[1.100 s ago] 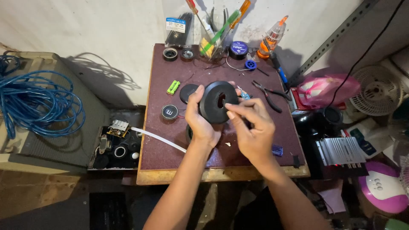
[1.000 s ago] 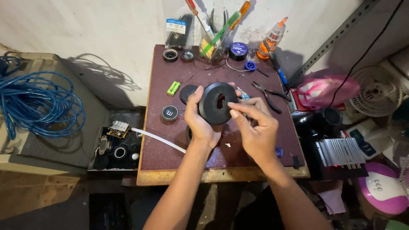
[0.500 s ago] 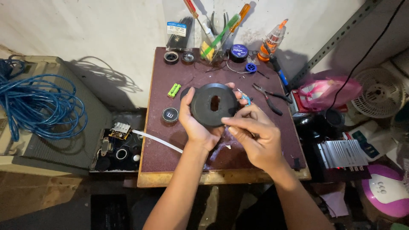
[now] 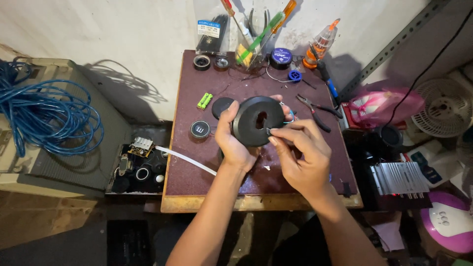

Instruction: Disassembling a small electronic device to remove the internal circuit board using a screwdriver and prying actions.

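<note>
Hands meet over mid-table point(image 4: 197, 182), both on a black disc point(image 4: 249, 129). Disc = flat, round, w/ an irregular hole near centre. It's held clear of the table top, tipped up so its broad face points toward the camera; axis thru the hole runs roughly up at the viewer, leaning a bit away. Being round, no real long axis in the face plane.

Left hand point(image 4: 235, 143) grips the disc's left/lower rim: thumb on the front face, fingers wrapped behind, clamped on it. Right hand point(image 4: 303, 155) sits at the disc's lower right edge, thumb and forefinger pinched together on a tiny bit at the face near the hole; what the bit is, can't tell. Other right fingers curled loosely.

Behind the disc on the table: a smaller black disc point(image 4: 221, 106), partly hidden, and two green batteries point(image 4: 204, 100) side by side. Round black cap point(image 4: 200, 129) lies just left of the left hand. Pliers point(image 4: 315, 111) lie right of the disc, handles toward the right. Screwdrivers point(image 4: 266, 29) stand in a holder at the back edge. Blue cable point(image 4: 44, 113) coiled on a box well left of the table. White strip point(image 4: 187, 160) crosses the table's left edge.
</note>
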